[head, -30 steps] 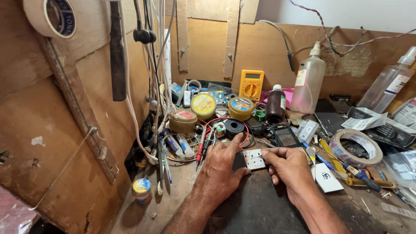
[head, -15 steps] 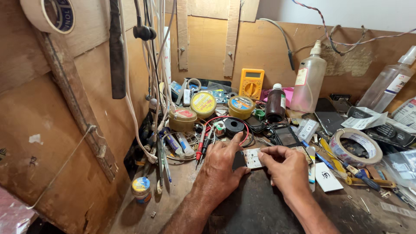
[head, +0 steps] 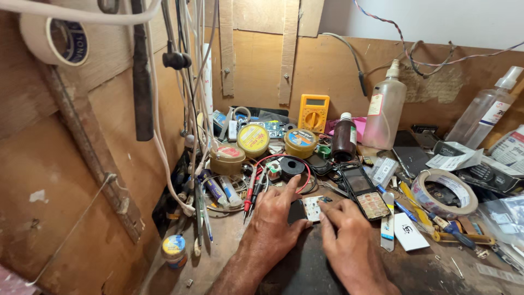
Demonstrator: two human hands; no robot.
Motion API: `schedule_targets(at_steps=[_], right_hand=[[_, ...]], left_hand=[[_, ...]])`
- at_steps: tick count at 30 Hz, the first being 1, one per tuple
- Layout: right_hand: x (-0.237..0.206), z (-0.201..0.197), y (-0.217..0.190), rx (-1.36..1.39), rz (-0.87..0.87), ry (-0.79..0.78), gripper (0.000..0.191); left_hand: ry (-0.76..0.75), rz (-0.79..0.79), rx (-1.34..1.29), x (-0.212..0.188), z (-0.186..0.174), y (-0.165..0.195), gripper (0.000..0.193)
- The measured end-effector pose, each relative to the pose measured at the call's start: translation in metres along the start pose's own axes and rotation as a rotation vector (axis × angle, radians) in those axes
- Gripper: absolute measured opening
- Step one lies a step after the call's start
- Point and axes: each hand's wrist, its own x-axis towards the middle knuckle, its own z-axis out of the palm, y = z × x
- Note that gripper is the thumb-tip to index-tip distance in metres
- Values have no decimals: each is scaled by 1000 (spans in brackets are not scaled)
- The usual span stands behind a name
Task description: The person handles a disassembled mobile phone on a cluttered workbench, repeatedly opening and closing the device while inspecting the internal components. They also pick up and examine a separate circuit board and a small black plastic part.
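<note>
My left hand (head: 275, 218) rests on the dark mat (head: 305, 267) and pinches the left edge of a small white keypad board (head: 314, 207), with the index finger stretched forward. My right hand (head: 349, 235) holds the same board from the right and front, fingertips on its near edge. The board lies flat between both hands, partly hidden by the fingers. Just to the right lies an opened mobile phone (head: 364, 191) with its keypad showing.
Round solder tins (head: 253, 139), a yellow multimeter (head: 313, 112), a brown bottle (head: 344, 136) and plastic bottles (head: 385, 112) crowd the back. A tape roll (head: 445, 191), screwdrivers and papers lie right. Cables (head: 194, 98) hang at left beside a wooden wall.
Both hands stay on the small board; the fingers have shifted slightly and the board has turned a little between them.
</note>
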Motion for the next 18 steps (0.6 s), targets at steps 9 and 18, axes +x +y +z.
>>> schedule_targets(at_steps=[9, 18], right_hand=[[-4, 3, -7, -155, -31, -141, 45], [-5, 0, -13, -162, -55, -144, 44]], left_hand=[[-22, -56, -27, 0, -2, 1, 90], [-11, -67, -56, 0, 0, -2, 89]])
